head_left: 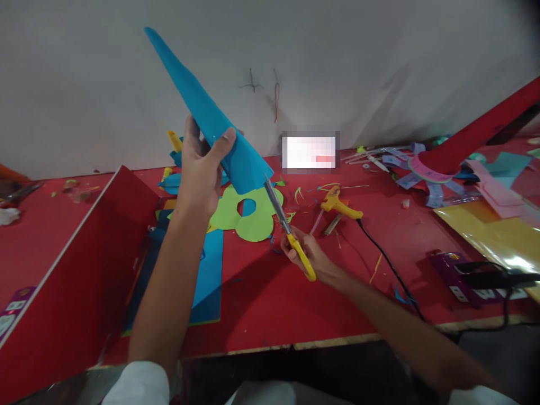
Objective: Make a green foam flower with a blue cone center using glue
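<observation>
Left hand (197, 169): my fingers clasp a blue paper cone (211, 118), narrow tip pointing up and left.
Right hand (307, 252): my fingers grasp yellow-handled scissors (289, 229), blades at the cone's wide end.
Cone: held above the red bench (270, 309), before a pale wall (358, 67).
Bench: a green paper flower (255, 228) lies below the cone; a yellow glue gun (343, 209) rests to the right.

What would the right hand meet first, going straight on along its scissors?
Likely the wide end of the blue cone, held in the left hand. The scissors in the right hand point at its edge; depth leaves contact unclear.
</observation>
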The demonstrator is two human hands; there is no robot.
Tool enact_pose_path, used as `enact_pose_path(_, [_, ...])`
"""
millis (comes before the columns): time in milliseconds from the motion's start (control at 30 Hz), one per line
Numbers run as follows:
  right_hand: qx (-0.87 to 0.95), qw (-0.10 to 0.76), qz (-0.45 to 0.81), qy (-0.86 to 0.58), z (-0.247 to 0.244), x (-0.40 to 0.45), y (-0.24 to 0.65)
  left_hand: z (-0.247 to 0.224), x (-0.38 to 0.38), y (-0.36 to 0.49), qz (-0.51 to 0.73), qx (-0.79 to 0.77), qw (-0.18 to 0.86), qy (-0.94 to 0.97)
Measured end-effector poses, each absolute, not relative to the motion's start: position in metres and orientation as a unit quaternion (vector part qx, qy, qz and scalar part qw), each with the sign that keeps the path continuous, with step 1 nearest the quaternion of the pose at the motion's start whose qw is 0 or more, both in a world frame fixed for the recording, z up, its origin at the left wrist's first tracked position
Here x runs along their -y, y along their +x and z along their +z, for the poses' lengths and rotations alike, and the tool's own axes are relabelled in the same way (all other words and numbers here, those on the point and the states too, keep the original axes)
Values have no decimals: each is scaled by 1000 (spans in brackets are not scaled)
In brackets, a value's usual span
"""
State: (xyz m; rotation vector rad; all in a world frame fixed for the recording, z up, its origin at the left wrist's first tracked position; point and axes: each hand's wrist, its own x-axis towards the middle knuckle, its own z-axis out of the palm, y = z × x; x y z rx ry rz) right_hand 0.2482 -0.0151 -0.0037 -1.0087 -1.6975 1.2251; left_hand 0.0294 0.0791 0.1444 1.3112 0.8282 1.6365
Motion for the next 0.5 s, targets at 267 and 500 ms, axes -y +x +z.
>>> enact_pose_path(267, [680,371,483,-409,-3,14,252,128,-108,12,693,-305,327,565])
enact_pose_path(500, [689,360,455,-434,7,14,253,128,-102,18,665,-314,283,615])
